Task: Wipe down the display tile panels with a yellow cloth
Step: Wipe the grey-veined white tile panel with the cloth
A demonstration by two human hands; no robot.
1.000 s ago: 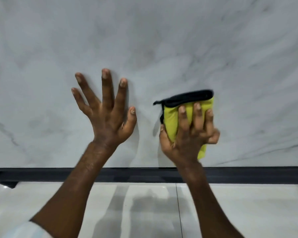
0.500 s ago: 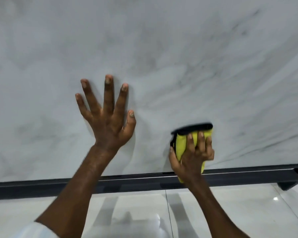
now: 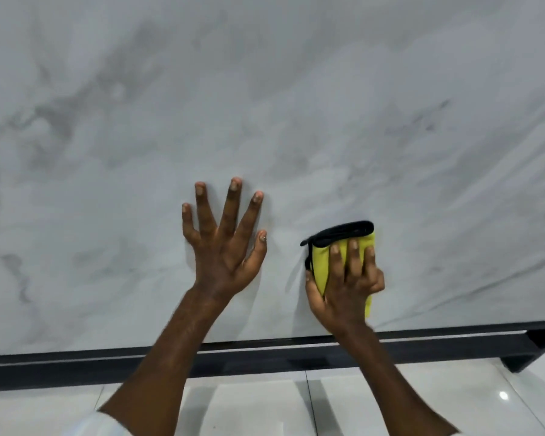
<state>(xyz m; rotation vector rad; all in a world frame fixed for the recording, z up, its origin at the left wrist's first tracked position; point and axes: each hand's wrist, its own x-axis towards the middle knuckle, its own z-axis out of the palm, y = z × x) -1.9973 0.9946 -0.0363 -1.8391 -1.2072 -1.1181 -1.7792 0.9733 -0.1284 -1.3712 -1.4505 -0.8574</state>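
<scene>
We are pressing our left hand flat on the grey-veined marble tile panel, fingers straight and spread, grasping nothing. At its 3 o'clock, just beside it, our right hand is gripping the folded yellow cloth with curled fingers and holding it against the panel's lower part, the cloth's black trim lying along its 12 o'clock edge. At 6 o'clock of both hands a black frame is running under the panel, with the glossy white floor below it.
</scene>
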